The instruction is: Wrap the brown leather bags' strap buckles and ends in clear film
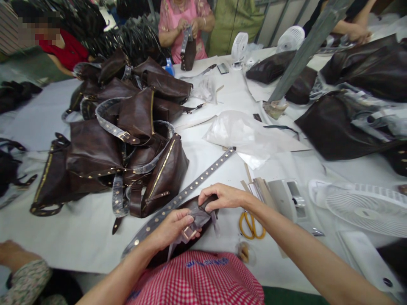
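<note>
A long studded strap (203, 176) wrapped in clear plastic runs diagonally across the white table (79, 237). Near the front edge lies a dark brown leather bag (193, 204) with a metal buckle. My left hand (173, 226) is closed on the strap's buckle end and its plastic wrap. My right hand (222, 197) pinches the crumpled plastic on top of the bag, fingers closed. Both hands touch the same bag, close together.
A pile of brown leather bags (127, 140) fills the left middle. Yellow-handled scissors (251, 224) lie right of my hands. Plastic sheets (244, 133), a small white fan (365, 207) and more dark bags (343, 123) sit right. Other people work at the far side.
</note>
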